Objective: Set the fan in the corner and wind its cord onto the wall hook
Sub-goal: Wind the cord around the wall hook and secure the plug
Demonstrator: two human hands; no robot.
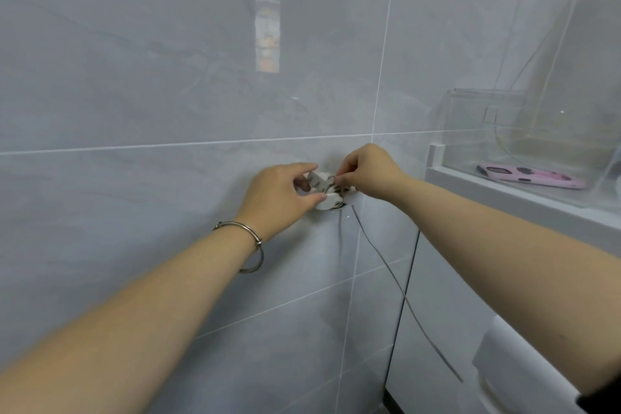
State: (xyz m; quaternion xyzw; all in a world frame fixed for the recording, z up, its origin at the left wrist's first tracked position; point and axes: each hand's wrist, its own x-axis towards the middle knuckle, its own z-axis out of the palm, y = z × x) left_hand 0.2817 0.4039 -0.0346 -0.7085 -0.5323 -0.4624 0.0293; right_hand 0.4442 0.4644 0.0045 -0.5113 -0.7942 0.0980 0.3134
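A round white wall hook [331, 200] is fixed to the grey tiled wall, with turns of grey cord wrapped around it. My left hand [279, 197] grips the hook's left side, thumb under it and fingers over a small grey plug-like piece. My right hand [366, 173] pinches the cord at the top right of the hook. The free cord [400, 292] hangs from the hook and runs down to the lower right. A white object at the lower right [510, 356], partly hidden by my right arm, may be the fan.
A white ledge [524, 202] juts out on the right at hand height. On it stands a clear plastic box [524, 131] with a pink phone [531, 175] lying inside. A wall corner seam runs down below the hook.
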